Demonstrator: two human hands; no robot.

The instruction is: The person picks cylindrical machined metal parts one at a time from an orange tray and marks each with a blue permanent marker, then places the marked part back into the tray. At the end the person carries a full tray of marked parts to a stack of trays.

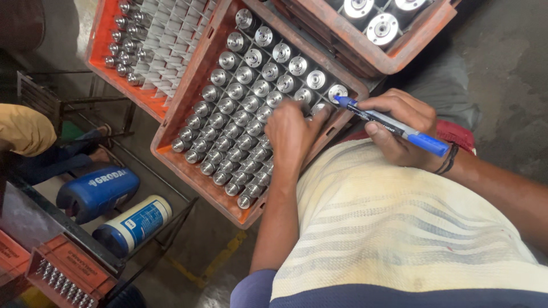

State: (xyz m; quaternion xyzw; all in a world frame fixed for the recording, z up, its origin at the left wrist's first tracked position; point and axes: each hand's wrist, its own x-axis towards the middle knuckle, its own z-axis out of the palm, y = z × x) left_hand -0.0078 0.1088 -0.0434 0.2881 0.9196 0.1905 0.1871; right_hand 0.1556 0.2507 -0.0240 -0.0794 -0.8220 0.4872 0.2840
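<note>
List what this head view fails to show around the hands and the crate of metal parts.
- Parts under the left hand: covered by it.
- Pen tip contact: too small to tell.
- Middle of the pen: hidden by the right hand and its fingers.
- Top crate: cut off by the upper edge.
- Middle crate near corner: behind the left arm.

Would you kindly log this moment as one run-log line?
left hand: resting on metal parts in orange crate | right hand: holding blue marker, tip at crate's near corner
</note>
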